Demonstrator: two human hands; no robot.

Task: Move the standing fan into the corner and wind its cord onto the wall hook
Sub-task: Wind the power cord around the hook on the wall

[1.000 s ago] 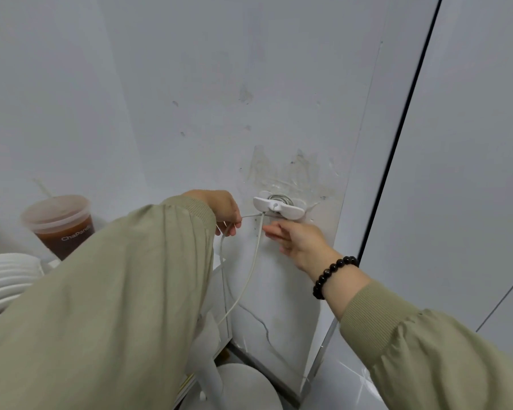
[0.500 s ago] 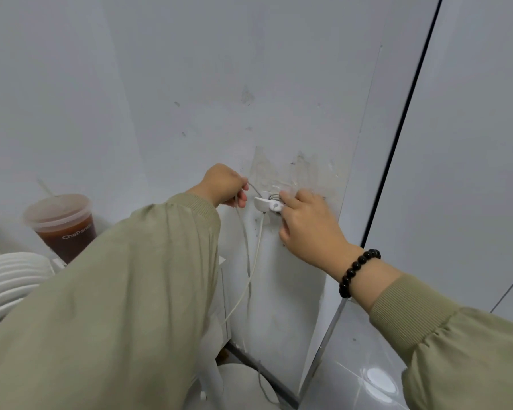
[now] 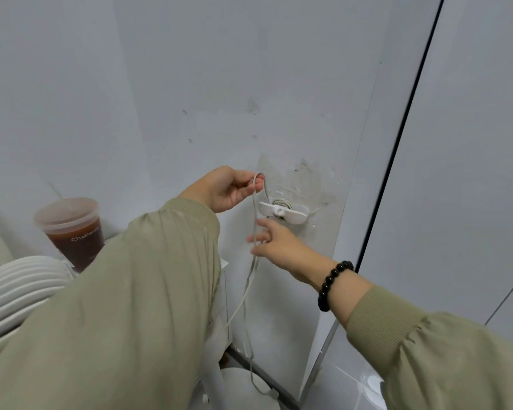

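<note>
**Cord loop lifted above the hook, right hand dropped below it**

At the far left a stack of white plates (image 3: 15,279) is sitting beside a lidded plastic cup (image 3: 71,229) of dark drink with a straw; neither is looking any different from half a second ago.

The left hand (image 3: 225,189) is now being held up and just left of the wall hook (image 3: 283,210), a little higher than it was before. Its fingers (image 3: 251,184) are closing in a pinch on the top of a loop of the white cord (image 3: 253,226), which is bending over the fingertips. One strand is running from there down to the coils already wound behind the hook's white crossbar; the other is hanging straight down the wall.

The right hand (image 3: 279,244), which half a second ago was pressing over the hook, is now sitting below it, leaving the crossbar in plain sight. Its fingers (image 3: 259,236) are spreading loosely around the hanging strands, touching them without a firm grip. A black bead bracelet (image 3: 332,285) is circling that wrist.

The cord is trailing on down to the fan's round white base (image 3: 243,389) on the floor in the corner, at the bottom edge of the view.
</note>
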